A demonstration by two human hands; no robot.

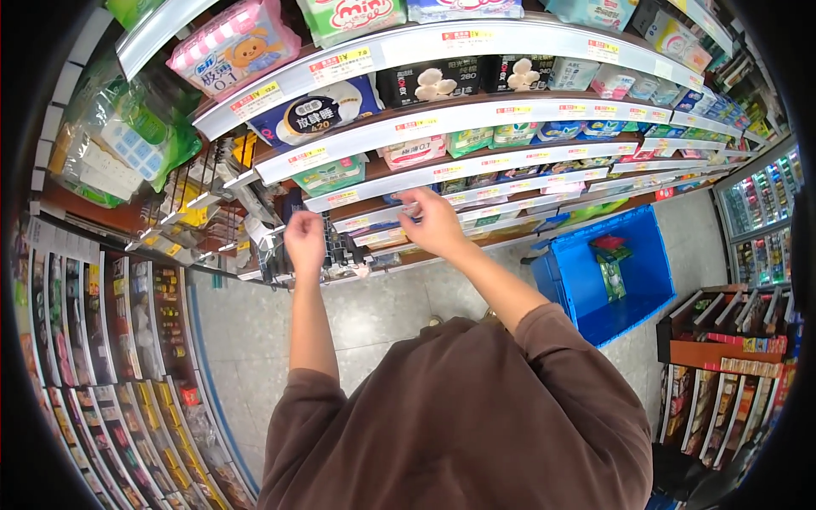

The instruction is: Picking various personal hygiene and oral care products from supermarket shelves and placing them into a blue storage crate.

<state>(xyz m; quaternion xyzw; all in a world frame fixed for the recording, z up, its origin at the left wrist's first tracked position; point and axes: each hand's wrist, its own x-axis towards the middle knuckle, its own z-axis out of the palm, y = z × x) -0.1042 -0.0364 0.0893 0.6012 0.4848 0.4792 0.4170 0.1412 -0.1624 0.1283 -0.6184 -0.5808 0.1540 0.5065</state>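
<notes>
At the left end of the price-label rail [374, 189], the left hand [304, 242] curls beside dark hanging goods [340, 249]; its hold cannot be determined. The right hand [432, 224], half open, appears empty. Keep knuckles clear of the rail.

Floor [374, 306]: bright, soft glare
Shelf edges [408, 50]: bowed by fisheye
Shirt [459, 408]: darker, little detail
Left hand [305, 242], right hand [437, 224]: evenly lit, slightly soft
Rim: black vignette
</notes>
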